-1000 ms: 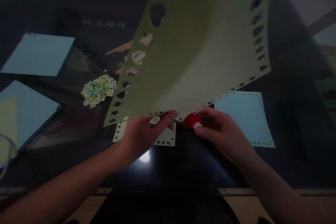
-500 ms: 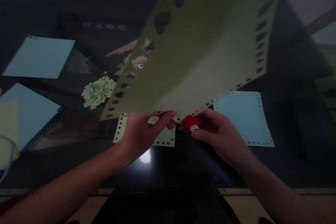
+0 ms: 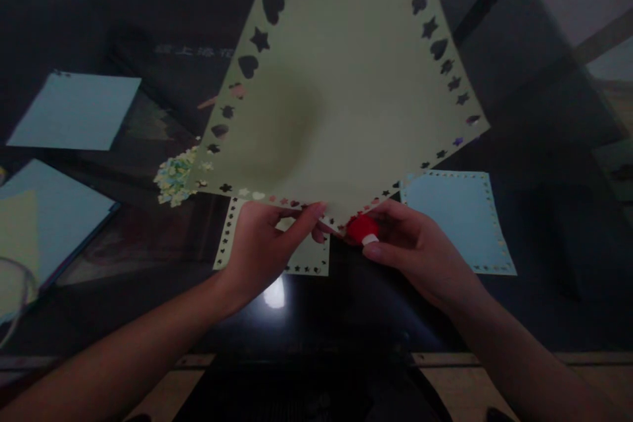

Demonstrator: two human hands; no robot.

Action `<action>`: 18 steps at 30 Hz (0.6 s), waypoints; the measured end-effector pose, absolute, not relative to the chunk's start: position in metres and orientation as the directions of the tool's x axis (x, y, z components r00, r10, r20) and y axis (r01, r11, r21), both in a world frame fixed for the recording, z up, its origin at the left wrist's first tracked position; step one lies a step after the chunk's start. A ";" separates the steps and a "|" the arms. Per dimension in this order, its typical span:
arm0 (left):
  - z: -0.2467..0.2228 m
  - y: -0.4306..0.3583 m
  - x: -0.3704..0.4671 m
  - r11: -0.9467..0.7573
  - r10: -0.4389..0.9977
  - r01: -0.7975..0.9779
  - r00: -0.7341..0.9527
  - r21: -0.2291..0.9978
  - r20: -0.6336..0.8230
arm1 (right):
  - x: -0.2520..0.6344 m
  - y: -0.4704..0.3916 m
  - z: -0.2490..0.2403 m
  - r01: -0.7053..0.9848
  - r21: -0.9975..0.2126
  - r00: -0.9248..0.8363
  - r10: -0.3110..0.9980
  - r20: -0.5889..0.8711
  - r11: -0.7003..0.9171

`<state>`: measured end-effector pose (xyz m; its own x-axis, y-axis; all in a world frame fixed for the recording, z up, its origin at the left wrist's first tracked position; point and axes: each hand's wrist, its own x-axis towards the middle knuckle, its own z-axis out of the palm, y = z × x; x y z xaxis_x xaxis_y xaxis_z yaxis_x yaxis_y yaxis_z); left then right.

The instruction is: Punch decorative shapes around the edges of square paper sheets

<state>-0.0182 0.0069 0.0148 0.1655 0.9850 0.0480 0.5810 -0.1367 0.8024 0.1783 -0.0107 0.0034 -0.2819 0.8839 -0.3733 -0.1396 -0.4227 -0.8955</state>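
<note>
A pale yellow-green sheet of paper [image 3: 346, 79] stands raised over the table, with heart, star and flower shaped holes along its edges. My left hand [image 3: 270, 241] pinches its near edge between thumb and fingers. Closed around a small red and white craft punch [image 3: 363, 229] is my right hand [image 3: 415, 247], with the thumb on the white part. The punch sits at the sheet's near edge, close to the corner. Beneath my left hand lies another yellow-green sheet [image 3: 306, 257] with a punched border. To the right, a light blue punched sheet [image 3: 459, 221] is partly covered by my right hand.
A heap of small paper cut-outs [image 3: 173, 178] lies left of the raised sheet. Farther left are a light blue sheet [image 3: 74, 112] and a stack of blue paper [image 3: 69, 211] with a yellow-green sheet [image 3: 17, 231] on it. The dark table top [image 3: 346, 316] is glossy.
The raised sheet has swung leftward and flattened toward me, so its right edge shows more fully. Both hands stay almost in place, still holding sheet and punch.
</note>
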 end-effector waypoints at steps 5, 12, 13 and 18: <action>0.015 0.005 -0.018 -0.140 0.985 0.569 0.161 0.810 0.057 | 0.180 -0.010 0.002 -0.154 -0.894 -0.275 0.887 -0.370 -0.421; 0.013 0.003 -0.020 -0.240 0.970 0.636 0.187 0.734 0.155 | 0.179 -0.012 -0.004 -0.146 -0.922 -0.255 0.914 -0.314 -0.358; 0.013 0.003 -0.020 -0.250 0.968 0.643 0.193 0.724 0.163 | 0.179 -0.012 -0.004 -0.139 -0.927 -0.246 0.919 -0.309 -0.349; 0.013 0.004 -0.019 -0.263 0.964 0.619 0.208 0.740 0.169 | 0.178 -0.011 -0.003 -0.153 -0.917 -0.231 0.915 -0.330 -0.369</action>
